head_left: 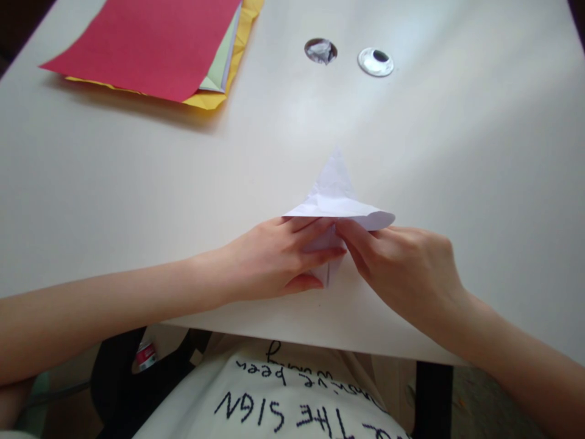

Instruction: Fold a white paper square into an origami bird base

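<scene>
A folded white paper [336,183] lies on the white table, its pointed tip away from me and a raised flap spread across its middle. My left hand [297,253] rests on the paper's lower left part with its fingers apart, some fingertips hidden under the flap. From the right, my right hand [393,253] pinches the paper near its centre fold, just beneath the flap. The fingertips of both hands nearly meet there. The narrow lower part of the paper shows between my left fingers.
On the white table [137,195], red paper [159,42] lies over green and yellow sheets [208,100] at the back left. A round hole [320,51] with crumpled material and a round silver cover [375,62] are farther back. A red-and-white can [146,355] is below the table.
</scene>
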`<state>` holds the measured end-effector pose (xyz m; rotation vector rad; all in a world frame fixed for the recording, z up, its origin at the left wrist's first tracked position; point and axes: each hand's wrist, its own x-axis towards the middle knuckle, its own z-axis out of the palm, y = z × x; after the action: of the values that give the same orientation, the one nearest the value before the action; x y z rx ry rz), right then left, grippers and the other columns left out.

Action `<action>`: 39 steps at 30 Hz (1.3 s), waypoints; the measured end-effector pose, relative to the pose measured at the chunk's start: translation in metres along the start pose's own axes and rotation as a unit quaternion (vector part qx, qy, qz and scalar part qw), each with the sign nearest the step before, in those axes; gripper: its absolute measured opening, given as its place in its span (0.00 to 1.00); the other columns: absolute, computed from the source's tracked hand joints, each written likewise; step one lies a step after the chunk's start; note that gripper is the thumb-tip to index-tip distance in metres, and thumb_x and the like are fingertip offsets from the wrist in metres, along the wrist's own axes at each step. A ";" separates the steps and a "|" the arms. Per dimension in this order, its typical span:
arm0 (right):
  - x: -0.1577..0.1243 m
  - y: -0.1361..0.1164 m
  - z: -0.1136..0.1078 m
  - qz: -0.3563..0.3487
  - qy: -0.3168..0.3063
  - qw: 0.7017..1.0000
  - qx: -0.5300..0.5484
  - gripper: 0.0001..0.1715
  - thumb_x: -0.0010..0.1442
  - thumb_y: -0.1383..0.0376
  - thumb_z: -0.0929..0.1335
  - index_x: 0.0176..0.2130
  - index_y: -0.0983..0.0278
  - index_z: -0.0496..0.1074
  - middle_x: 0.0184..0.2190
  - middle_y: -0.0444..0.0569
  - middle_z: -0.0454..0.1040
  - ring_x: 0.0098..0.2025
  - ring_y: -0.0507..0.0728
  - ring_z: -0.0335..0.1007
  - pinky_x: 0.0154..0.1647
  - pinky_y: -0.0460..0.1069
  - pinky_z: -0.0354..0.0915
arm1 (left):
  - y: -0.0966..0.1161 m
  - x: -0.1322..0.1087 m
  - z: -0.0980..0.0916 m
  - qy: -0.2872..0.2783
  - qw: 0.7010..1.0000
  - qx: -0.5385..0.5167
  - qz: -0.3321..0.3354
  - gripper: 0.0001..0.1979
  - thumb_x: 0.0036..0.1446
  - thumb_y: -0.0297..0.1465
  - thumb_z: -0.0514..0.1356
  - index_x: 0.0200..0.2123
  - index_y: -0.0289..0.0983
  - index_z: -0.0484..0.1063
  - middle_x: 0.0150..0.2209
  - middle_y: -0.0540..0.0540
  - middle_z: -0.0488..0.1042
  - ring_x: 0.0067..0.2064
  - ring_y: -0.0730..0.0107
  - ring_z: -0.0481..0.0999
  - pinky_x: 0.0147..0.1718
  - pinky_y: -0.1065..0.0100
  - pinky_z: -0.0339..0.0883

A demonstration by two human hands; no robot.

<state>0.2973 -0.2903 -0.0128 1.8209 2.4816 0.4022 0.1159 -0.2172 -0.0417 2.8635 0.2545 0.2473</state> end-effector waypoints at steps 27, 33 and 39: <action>0.001 -0.001 -0.001 0.010 -0.016 1.000 -0.008 0.12 0.57 0.69 0.59 0.31 0.63 0.70 0.12 0.41 0.60 0.15 0.49 0.48 0.18 0.45 0.37 | -0.001 0.001 0.000 -0.008 1.000 -0.008 0.001 0.22 0.60 0.39 0.53 0.57 0.40 0.60 0.58 0.37 0.59 0.59 0.54 0.58 0.55 0.57 0.59; 0.001 -0.001 -0.002 0.013 -0.025 0.999 -0.023 0.10 0.57 0.69 0.60 0.33 0.64 0.71 0.12 0.41 0.61 0.15 0.49 0.50 0.18 0.45 0.36 | 0.000 0.000 0.000 -0.014 1.000 -0.006 0.000 0.23 0.61 0.39 0.52 0.58 0.40 0.59 0.58 0.37 0.58 0.60 0.54 0.57 0.56 0.56 0.58; 0.002 0.000 -0.003 0.015 -0.036 0.999 -0.017 0.11 0.58 0.69 0.59 0.34 0.63 0.70 0.13 0.42 0.62 0.15 0.50 0.52 0.18 0.45 0.37 | -0.001 0.000 0.002 0.003 1.000 0.006 0.010 0.25 0.60 0.39 0.52 0.57 0.33 0.59 0.58 0.35 0.60 0.58 0.55 0.60 0.55 0.57 0.60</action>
<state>0.2959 -0.2895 -0.0100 1.8277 2.3890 0.3706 0.1158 -0.2167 -0.0439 2.8796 0.2293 0.2581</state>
